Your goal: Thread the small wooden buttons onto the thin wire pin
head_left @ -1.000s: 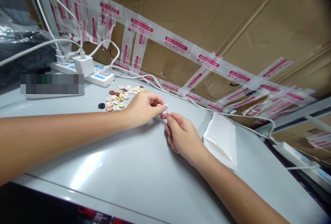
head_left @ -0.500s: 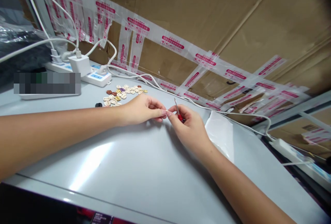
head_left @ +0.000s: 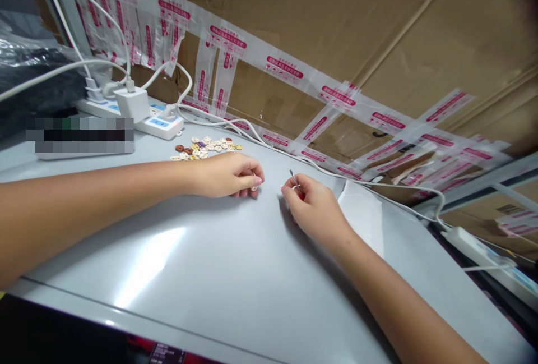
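My left hand [head_left: 235, 175] is closed in a pinch, with a small pale button [head_left: 254, 188] at its fingertips, just above the grey table [head_left: 202, 274]. To the right, with a gap between, my right hand [head_left: 309, 198] is closed around a small tool [head_left: 295, 178] with a thin metal shaft and a red part. A tiny white bit shows at the right fingertips, too small to make out. Behind my left hand lies a spread of buttons [head_left: 204, 148], mostly cream, with some brown, yellow and purple ones; my forearm hides part of the spread.
White power strips with a charger [head_left: 132, 104] and cables stand at the back left. Taped cardboard [head_left: 294, 33] rises behind the table. A white plastic sheet [head_left: 363, 212] lies right of my right hand. Another power strip [head_left: 483, 252] is at the far right.
My hands, together before, have come apart: the left moved left and the right moved slightly right. The button in my left hand now shows. My left forearm covers the black button seen before.
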A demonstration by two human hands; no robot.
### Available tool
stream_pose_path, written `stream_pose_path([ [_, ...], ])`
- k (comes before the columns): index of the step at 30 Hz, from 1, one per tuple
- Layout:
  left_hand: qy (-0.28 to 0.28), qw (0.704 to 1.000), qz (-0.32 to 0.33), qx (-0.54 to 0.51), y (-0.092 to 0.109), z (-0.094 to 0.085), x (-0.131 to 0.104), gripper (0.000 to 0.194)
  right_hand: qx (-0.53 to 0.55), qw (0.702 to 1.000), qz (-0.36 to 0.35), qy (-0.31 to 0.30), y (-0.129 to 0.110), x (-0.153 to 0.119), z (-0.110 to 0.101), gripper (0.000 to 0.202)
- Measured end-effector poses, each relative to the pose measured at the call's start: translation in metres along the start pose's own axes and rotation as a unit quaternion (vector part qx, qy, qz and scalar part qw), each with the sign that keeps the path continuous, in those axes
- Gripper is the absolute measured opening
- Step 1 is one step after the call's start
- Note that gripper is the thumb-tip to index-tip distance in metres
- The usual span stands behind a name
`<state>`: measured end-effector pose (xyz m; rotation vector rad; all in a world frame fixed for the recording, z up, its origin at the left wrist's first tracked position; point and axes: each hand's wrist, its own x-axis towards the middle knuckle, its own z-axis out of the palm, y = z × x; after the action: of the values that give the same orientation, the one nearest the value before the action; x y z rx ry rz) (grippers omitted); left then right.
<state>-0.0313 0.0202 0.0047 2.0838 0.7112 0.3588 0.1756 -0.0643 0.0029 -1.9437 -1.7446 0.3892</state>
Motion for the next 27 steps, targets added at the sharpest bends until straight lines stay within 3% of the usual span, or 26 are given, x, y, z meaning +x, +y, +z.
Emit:
stream_pose_path([
  [5, -0.004, 0.989, 0.035, 0.146, 0.001, -0.007, -0.004, 0.021, -0.020, 0.999, -0.004, 0.031, 0.007, 0.003, -0.005, 0.016],
  [9, -0.004, 0.968, 0.040, 0.249, 0.000, -0.010, -0.006, 0.025, -0.120, 0.985, -0.076, 0.096, 0.014, 0.008, -0.007, 0.013],
  [12, -0.006, 0.950, 0.026, 0.311, 0.001, -0.012, -0.007, 0.026, -0.190, 0.974, -0.073, 0.096, 0.014, 0.011, -0.007, 0.016],
  [18, -0.035, 0.932, 0.019, 0.360, 0.000, -0.010, -0.008, 0.032, -0.273, 0.959, -0.038, 0.063, 0.009, 0.011, -0.007, 0.018],
  [27, -0.007, 0.928, 0.012, 0.372, 0.000, -0.011, -0.006, 0.017, -0.260, 0.944, -0.171, 0.113, 0.019, 0.011, 0.001, 0.016],
])
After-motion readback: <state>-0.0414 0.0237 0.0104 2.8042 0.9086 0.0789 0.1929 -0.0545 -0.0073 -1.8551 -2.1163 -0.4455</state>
